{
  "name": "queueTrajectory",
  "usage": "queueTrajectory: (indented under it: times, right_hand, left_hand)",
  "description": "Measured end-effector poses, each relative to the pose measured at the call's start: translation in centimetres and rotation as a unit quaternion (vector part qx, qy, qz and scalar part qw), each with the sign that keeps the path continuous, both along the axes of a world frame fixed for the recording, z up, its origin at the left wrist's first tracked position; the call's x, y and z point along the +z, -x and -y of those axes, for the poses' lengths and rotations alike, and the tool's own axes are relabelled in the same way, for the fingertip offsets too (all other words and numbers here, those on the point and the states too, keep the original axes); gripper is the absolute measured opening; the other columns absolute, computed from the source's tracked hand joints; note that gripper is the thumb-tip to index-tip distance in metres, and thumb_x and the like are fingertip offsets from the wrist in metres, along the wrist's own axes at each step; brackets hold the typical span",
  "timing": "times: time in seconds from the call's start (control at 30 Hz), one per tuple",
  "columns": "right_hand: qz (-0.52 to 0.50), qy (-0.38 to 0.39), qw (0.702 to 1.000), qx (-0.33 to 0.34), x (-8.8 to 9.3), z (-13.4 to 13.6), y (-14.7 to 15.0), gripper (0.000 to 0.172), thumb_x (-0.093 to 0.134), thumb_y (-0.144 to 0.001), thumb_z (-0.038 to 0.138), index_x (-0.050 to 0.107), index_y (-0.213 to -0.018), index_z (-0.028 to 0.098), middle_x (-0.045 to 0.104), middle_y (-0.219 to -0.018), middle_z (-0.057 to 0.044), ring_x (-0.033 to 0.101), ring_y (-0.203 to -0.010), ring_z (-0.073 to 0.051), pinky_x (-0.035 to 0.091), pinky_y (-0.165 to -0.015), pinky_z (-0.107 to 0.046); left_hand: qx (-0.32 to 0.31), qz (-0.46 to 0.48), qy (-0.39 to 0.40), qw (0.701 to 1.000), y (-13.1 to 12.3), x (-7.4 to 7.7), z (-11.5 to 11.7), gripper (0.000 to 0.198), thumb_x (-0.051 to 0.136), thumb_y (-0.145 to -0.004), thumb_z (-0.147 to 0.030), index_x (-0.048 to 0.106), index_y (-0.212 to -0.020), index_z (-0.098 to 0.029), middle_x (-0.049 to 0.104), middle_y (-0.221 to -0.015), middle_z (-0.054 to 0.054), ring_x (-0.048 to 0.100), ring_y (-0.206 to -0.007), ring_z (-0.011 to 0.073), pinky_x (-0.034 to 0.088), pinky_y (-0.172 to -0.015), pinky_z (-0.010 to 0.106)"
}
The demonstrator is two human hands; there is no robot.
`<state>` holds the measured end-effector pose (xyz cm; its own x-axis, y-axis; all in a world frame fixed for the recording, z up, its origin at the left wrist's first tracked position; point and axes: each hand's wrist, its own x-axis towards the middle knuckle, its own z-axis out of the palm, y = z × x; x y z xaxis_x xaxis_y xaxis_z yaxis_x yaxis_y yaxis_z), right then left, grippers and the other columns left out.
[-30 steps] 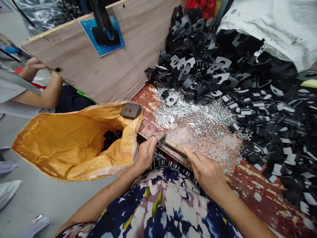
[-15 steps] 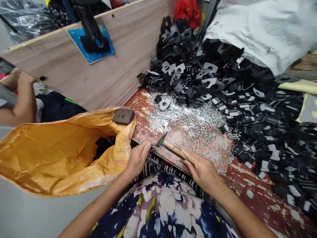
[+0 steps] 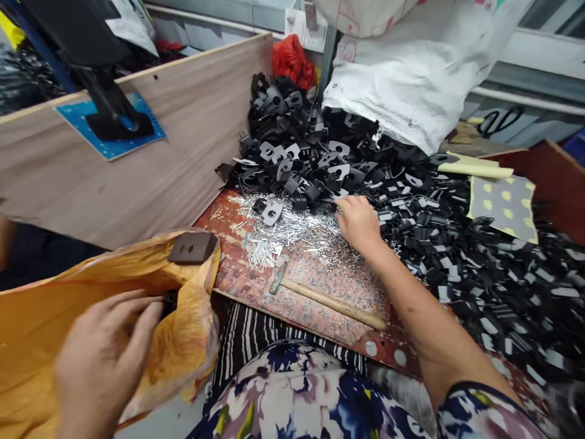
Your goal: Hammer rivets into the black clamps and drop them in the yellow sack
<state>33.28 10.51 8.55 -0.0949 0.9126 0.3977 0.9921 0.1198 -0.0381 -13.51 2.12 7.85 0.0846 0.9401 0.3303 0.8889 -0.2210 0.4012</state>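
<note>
My left hand (image 3: pixel 109 347) hovers over the mouth of an orange sack (image 3: pixel 196 311), blurred by motion, with its fingers stretched out and the thumb apart. A dark piece (image 3: pixel 170 300) shows in the sack just past the fingertips. My right hand (image 3: pixel 361 225) is at the near edge of a heap of black plastic parts (image 3: pixel 315 177), fingers curled down. What they hold, if anything, is hidden. Below that hand a hammer (image 3: pixel 333 302) with a wooden handle lies on the worn red tabletop (image 3: pixel 228 222). Loose metal pins (image 3: pixel 292 228) are spread beside the heap.
A brown block (image 3: pixel 192 248) rests on the sack's rim. A wooden board (image 3: pixel 183 122) stands along the left, with a black part on a blue card (image 3: pixel 137 107). Smaller black pieces (image 3: pixel 484 280) cover the right side. A white sack (image 3: pixel 402 79) lies behind the heap.
The hammer has left my right hand and lies on the table. That hand has moved up to the heap. My left hand has moved left over the sack. The view has shifted.
</note>
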Motion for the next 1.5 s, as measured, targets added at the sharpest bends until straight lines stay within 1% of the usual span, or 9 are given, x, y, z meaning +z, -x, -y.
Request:
queueTrajectory:
  times: [0.27, 0.4, 0.5, 0.7, 0.8, 0.87, 1.1, 1.33, 1.5]
  right_hand:
    - [-0.229, -0.001, 0.973, 0.003, 0.3, -1.1, -0.5, 0.041, 0.054, -0.086, 0.010, 0.067, -0.126, 0.012, 0.067, -0.112, -0.014, 0.059, -0.101, -0.025, 0.048, -0.095, -0.045]
    - [-0.651, 0.154, 0.743, -0.032, -0.8, 5.4, 3.2, 0.026, 0.061, -0.085, 0.023, 0.069, -0.110, 0.018, 0.069, -0.096, -0.006, 0.065, -0.080, -0.018, 0.057, -0.080, -0.040]
    - [-0.759, 0.280, 0.588, -0.009, -2.3, 10.6, 7.7, 0.023, 0.070, -0.083, 0.031, 0.070, -0.104, 0.020, 0.068, -0.089, -0.005, 0.065, -0.076, -0.018, 0.058, -0.074, -0.038]
    - [-0.487, 0.334, 0.797, 0.124, -1.0, 13.8, 4.4, 0.014, 0.063, -0.090, 0.027, 0.077, -0.092, 0.027, 0.069, -0.078, 0.001, 0.058, -0.066, -0.015, 0.050, -0.062, -0.032]
    - [-0.272, 0.146, 0.951, 0.003, -0.6, 12.0, -2.5, 0.036, 0.053, -0.093, 0.010, 0.075, -0.115, 0.028, 0.074, -0.098, -0.004, 0.059, -0.077, -0.018, 0.050, -0.071, -0.036]
    - [-0.118, 0.088, 0.989, -0.028, -1.3, 10.6, -6.3, 0.046, 0.049, -0.092, 0.002, 0.071, -0.126, 0.023, 0.073, -0.115, -0.008, 0.058, -0.090, -0.022, 0.049, -0.081, -0.039]
    - [0.017, -0.023, 0.998, -0.056, -1.9, 10.5, -8.3, 0.024, 0.056, -0.096, 0.014, 0.078, -0.103, 0.021, 0.074, -0.094, -0.009, 0.058, -0.093, -0.026, 0.044, -0.088, -0.045]
    - [-0.329, -0.094, 0.939, 0.030, -0.9, 13.8, 2.8, 0.022, 0.063, -0.092, 0.016, 0.077, -0.101, 0.030, 0.078, -0.091, 0.002, 0.069, -0.090, -0.020, 0.040, -0.113, -0.056]
    - [-0.376, -0.112, 0.919, 0.042, -1.9, 14.7, 6.7, 0.030, 0.059, -0.090, 0.011, 0.077, -0.102, 0.031, 0.078, -0.087, 0.003, 0.071, -0.096, -0.021, 0.030, -0.119, -0.062]
  left_hand:
    - [-0.260, 0.215, 0.130, 0.932, -11.5, -1.2, 0.8, 0.009, 0.064, -0.095, -0.029, 0.073, -0.094, -0.026, 0.074, -0.094, 0.003, 0.070, -0.090, 0.0219, 0.056, -0.082, 0.033]
    - [-0.260, 0.382, 0.195, 0.865, -16.0, -3.5, 0.6, 0.040, 0.070, -0.092, -0.030, 0.065, -0.132, -0.031, 0.069, -0.118, 0.007, 0.070, -0.095, 0.0210, 0.059, -0.083, 0.033]
    - [-0.287, 0.481, 0.210, 0.801, -18.9, -4.8, 0.4, 0.050, 0.072, -0.091, -0.035, 0.061, -0.140, -0.038, 0.052, -0.148, 0.008, 0.059, -0.127, 0.0276, 0.054, -0.101, 0.041]
    - [-0.301, 0.469, 0.239, 0.795, -19.9, -3.8, -0.3, 0.015, 0.069, -0.093, -0.034, 0.077, -0.082, -0.027, 0.062, -0.131, 0.006, 0.058, -0.125, 0.0276, 0.046, -0.109, 0.046]
    - [-0.242, 0.417, 0.248, 0.841, -19.2, -3.1, -1.0, 0.030, 0.064, -0.095, -0.040, 0.072, -0.073, -0.022, 0.062, -0.124, 0.009, 0.054, -0.128, 0.0293, 0.045, -0.108, 0.046]
    - [-0.224, 0.369, 0.261, 0.864, -19.0, -3.1, -1.4, 0.033, 0.065, -0.092, -0.044, 0.069, -0.069, -0.020, 0.061, -0.121, 0.010, 0.056, -0.123, 0.0306, 0.048, -0.102, 0.046]
    - [-0.251, 0.318, 0.268, 0.874, -19.2, -3.1, -1.3, 0.026, 0.070, -0.085, -0.042, 0.073, -0.070, -0.021, 0.059, -0.110, 0.010, 0.055, -0.116, 0.0304, 0.045, -0.104, 0.050]
    - [-0.207, 0.536, 0.473, 0.668, -22.9, -0.9, 0.3, 0.025, 0.085, -0.073, -0.042, 0.077, -0.078, -0.019, 0.054, -0.112, 0.007, 0.059, -0.079, 0.0153, 0.060, -0.066, 0.030]
    - [-0.214, 0.591, 0.471, 0.619, -24.3, -0.4, 1.4, 0.024, 0.083, -0.077, -0.042, 0.080, -0.082, -0.019, 0.056, -0.100, 0.004, 0.057, -0.070, 0.0104, 0.056, -0.060, 0.022]
